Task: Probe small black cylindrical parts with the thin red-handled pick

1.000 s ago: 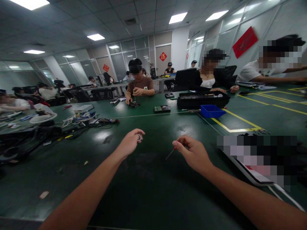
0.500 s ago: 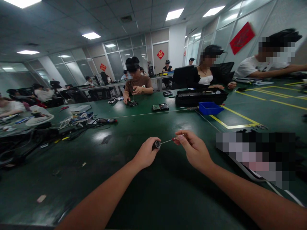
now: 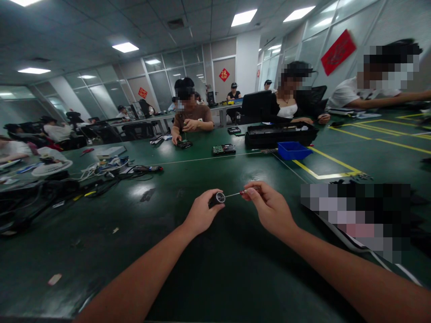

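Observation:
My left hand (image 3: 203,211) is closed around a small black cylindrical part (image 3: 215,200), whose round, silver-rimmed end faces right. What exactly the part is cannot be made out. A screwdriver (image 3: 243,192) with a reddish handle is pinched in my right hand (image 3: 269,204). Its thin metal shaft points left, and the tip reaches the open end of the cylinder; whether it sits on a screw is too small to see. Both hands are held above the green tabletop (image 3: 202,278).
Cables (image 3: 111,177) and a white box (image 3: 111,152) lie to the left. Ahead are a circuit-board device (image 3: 224,149), a blue bin (image 3: 294,151) and a black tray-like housing (image 3: 261,138). Co-workers sit across the table, including a person in brown (image 3: 198,117). A blurred-out item (image 3: 350,215) lies at right.
The round end of the cylinder has turned somewhat more toward the camera. The screwdriver stays against it, and both hands have barely shifted.

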`<state>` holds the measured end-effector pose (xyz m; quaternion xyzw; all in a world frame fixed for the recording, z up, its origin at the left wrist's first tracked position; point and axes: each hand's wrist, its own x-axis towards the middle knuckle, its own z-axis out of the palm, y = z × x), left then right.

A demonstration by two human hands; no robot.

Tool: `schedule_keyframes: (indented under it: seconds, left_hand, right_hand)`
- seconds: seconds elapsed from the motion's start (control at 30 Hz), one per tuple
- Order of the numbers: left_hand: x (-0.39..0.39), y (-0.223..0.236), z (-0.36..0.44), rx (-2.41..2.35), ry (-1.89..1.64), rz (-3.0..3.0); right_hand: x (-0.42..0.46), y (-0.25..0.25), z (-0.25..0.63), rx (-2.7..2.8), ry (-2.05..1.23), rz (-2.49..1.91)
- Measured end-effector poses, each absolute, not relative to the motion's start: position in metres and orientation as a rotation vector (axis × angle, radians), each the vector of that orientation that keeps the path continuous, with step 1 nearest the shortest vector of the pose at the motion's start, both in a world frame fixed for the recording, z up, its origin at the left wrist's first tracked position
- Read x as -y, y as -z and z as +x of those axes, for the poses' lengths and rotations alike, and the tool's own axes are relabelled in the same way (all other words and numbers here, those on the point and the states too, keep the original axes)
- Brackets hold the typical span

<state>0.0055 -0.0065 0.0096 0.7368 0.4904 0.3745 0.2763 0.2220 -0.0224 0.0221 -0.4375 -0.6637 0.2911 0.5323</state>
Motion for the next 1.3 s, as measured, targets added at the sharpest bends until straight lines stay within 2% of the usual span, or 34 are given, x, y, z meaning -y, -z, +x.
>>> schedule_keyframes:
  seconds: [0.37,0.6,0.8,1.3]
  left_hand:
    - [0.006,-0.010,0.004,-1.285,-1.028,2.054]
    - [0.005,-0.009,0.001,-1.315,-0.991,2.082]
    - [0.006,-0.012,-0.001,-1.318,-0.961,2.176]
    - [0.007,-0.012,0.001,-1.323,-0.969,2.232]
  right_hand:
    - [0.020,-0.021,0.221,1.541,-0.713,-1.067]
    - [0.021,-0.030,0.224,1.602,-0.626,-1.252]
    - [0.022,-0.030,0.224,1.656,-0.686,-1.120]
    - [0.019,-0.023,0.224,1.693,-0.717,-1.213]
